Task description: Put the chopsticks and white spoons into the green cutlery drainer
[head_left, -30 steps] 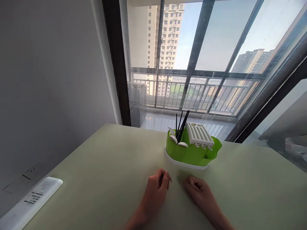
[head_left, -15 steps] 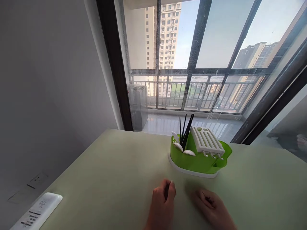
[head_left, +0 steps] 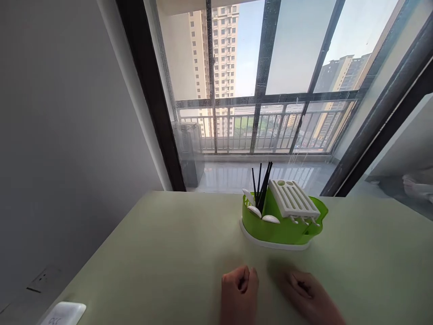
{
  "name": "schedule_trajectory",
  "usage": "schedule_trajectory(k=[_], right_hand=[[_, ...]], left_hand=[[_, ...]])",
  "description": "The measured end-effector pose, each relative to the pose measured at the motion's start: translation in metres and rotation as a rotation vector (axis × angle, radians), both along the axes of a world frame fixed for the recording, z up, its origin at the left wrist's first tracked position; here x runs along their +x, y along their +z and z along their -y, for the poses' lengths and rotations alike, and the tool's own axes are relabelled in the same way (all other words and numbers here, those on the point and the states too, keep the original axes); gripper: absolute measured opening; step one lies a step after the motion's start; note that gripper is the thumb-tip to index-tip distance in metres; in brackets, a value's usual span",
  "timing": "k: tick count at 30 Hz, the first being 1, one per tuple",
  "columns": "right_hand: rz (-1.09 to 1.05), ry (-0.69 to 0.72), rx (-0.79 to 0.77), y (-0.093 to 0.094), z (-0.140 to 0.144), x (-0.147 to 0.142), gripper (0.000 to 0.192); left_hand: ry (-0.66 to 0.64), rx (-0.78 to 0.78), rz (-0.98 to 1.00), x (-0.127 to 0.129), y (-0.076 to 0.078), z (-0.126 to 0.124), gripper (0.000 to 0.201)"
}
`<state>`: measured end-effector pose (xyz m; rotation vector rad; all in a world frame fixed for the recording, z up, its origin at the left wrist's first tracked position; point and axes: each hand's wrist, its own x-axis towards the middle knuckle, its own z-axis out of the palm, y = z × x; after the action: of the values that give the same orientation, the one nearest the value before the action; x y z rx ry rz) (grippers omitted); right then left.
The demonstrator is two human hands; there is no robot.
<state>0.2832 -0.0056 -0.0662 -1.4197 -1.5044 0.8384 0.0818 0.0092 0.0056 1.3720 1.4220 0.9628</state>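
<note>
My left hand [head_left: 239,289] is a loose fist over the pale green table [head_left: 162,262], below the cutlery caddy in the view. To its right, my right hand [head_left: 309,293] is also curled into a fist, thumb side up. I see nothing held in either one, and both are apart from the caddy. The green cutlery caddy [head_left: 277,232] stands upright on a white base. Several black chopsticks [head_left: 262,189] and several white spoons [head_left: 271,219] stand in its left part. A slotted white knife rack [head_left: 295,198] with small hooks tops its middle.
A white object with dark markings [head_left: 66,311] lies at the table's left edge, partly cut off. A grey wall [head_left: 67,135] with a socket runs along the left. Dark-framed glass doors [head_left: 149,90] stand beyond the table, with a balcony behind them.
The view has shifted, so the white object at left sits lower. My left hand shows slightly farther right with its fingers curled tighter. My right hand keeps its fist; the caddy stays put.
</note>
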Motion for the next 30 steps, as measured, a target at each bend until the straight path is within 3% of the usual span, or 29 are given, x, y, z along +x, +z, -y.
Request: schedule_trajectory(k=[5,13,20,30], right_hand=[[0.049,0.090,0.002,0.002,-0.004,0.003,0.056],[-0.036,-0.004,0.012,0.023,-0.006,-0.014,0.057],[-0.061,0.085,0.016,0.023,-0.013,-0.013,0.051],[-0.137,0.045,0.075,0.040,-0.015,-0.025,0.053]], left_hand=[[0.011,0.008,0.051,0.002,0.000,-0.001,0.050],[0.011,0.041,0.071,0.000,0.000,-0.004,0.047],[0.054,0.035,0.065,-0.003,0.008,-0.004,0.046],[0.044,0.064,0.047,-0.006,0.015,-0.007,0.040]])
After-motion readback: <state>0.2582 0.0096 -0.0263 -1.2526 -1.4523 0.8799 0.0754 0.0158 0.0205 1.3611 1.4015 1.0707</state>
